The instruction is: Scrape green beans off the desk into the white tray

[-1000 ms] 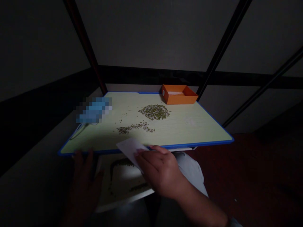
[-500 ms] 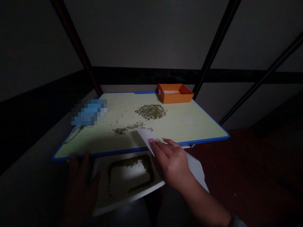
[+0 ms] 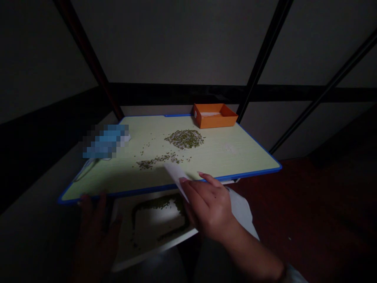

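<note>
My right hand (image 3: 210,204) is closed on a white paper card (image 3: 176,173), whose far end rests low over the tabletop near its front edge. Just beyond the card lies a thin trail of small green beans or seeds (image 3: 147,163). A larger heap of them, mixed with paler bits (image 3: 185,138), sits farther back. Below the table's front edge is a pale tray (image 3: 153,251) with dark green grains lining its inner edges. In shadow at the tray's left side, my left hand (image 3: 98,232) has its fingers spread, fingertips close to the table edge and thumb by the tray.
An orange open box (image 3: 218,121) with something pale inside stands at the back right of the blue-edged table (image 3: 247,165). At the left lies a blurred-out blue object (image 3: 106,141) with a white cable. Wall panels rise behind; dark red floor (image 3: 309,204) shows at right.
The view has shifted slightly, moving the scene a little left. The card has turned steeper in my right hand, and a few grains near its tip now lie apart. My left hand stays by the tray.
</note>
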`<state>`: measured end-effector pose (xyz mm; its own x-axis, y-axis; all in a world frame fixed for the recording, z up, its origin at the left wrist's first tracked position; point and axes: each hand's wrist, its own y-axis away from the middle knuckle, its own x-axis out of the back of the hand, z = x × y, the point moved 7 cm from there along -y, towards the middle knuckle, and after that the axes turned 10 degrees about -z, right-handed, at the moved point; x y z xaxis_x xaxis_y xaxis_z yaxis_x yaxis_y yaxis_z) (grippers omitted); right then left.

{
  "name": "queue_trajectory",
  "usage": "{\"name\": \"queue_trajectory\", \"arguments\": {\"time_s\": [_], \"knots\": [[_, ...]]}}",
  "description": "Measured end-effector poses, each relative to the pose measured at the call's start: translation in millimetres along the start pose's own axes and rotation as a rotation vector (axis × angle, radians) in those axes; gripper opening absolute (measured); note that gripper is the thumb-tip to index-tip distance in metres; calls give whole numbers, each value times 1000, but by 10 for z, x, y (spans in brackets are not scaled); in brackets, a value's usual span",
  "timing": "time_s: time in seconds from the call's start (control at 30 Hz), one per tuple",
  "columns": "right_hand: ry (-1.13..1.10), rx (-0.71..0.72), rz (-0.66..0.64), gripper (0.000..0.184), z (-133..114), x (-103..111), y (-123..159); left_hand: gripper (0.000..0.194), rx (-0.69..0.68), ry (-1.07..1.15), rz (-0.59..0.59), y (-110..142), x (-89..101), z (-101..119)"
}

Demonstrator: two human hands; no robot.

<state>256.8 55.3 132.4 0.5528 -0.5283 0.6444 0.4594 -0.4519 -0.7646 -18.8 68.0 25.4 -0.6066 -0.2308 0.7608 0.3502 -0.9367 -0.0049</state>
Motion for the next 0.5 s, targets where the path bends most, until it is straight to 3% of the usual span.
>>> {"name": "queue_trajectory", "arguments": {"time_s": [0.23,0.5], "knots": [[5,29,-46,24,-66,-70,-43,84,10,11,-10,30,-2,63],[-27,-105,11,27,239,44,9,84,15,-5,-9,23,-1,64]]}}
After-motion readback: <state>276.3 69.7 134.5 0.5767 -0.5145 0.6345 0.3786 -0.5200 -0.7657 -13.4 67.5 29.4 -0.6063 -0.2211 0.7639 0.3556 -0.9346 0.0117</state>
